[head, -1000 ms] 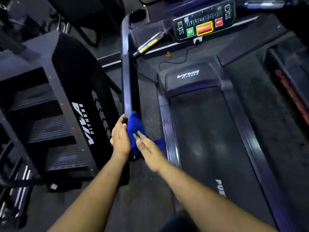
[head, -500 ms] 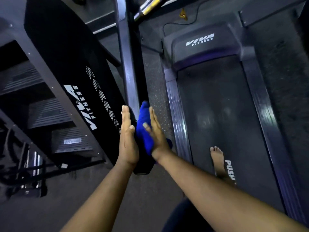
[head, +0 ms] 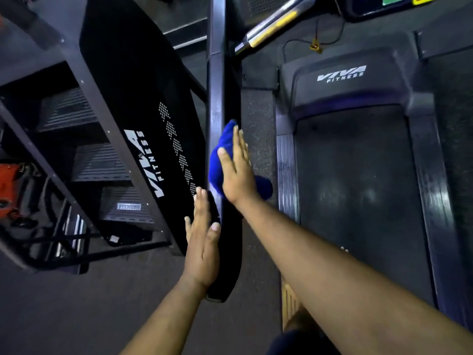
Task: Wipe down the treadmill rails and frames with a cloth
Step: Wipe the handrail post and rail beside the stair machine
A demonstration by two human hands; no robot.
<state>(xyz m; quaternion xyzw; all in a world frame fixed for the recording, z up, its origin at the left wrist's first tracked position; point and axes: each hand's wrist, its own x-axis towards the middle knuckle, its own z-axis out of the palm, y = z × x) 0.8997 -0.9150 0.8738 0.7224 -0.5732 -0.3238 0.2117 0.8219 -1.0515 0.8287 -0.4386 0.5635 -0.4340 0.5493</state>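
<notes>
A long, dark, flat-sided handrail (head: pixel 217 103) runs from the top centre of the frame down to a rounded end at lower centre. Against its right face, at mid-frame, the right hand (head: pixel 236 172) lies flat with straight fingers pressed on a soft, bunched blue cloth (head: pixel 218 160), which sits between palm and rail and bulges out below the wrist. The left hand (head: pixel 203 247) is lower, on the rail's left side, also flat and open with fingers straight, holding nothing. To the right lies the treadmill belt (head: pixel 358 190), a matte, dark, faintly speckled surface bordered by ribbed, glossy side rails (head: pixel 286 175); a smooth moulded motor cover (head: pixel 350 83) in the upper right bears white lettering "VIVA FITNESS". In the left half stands a stair-climber machine (head: pixel 133 103) with a black slanted panel printed "VIVA FITNESS" beside a dotted pattern, and ridged grey steps behind it. A chrome bar with a yellow band (head: pixel 273 21) crosses the top centre.
</notes>
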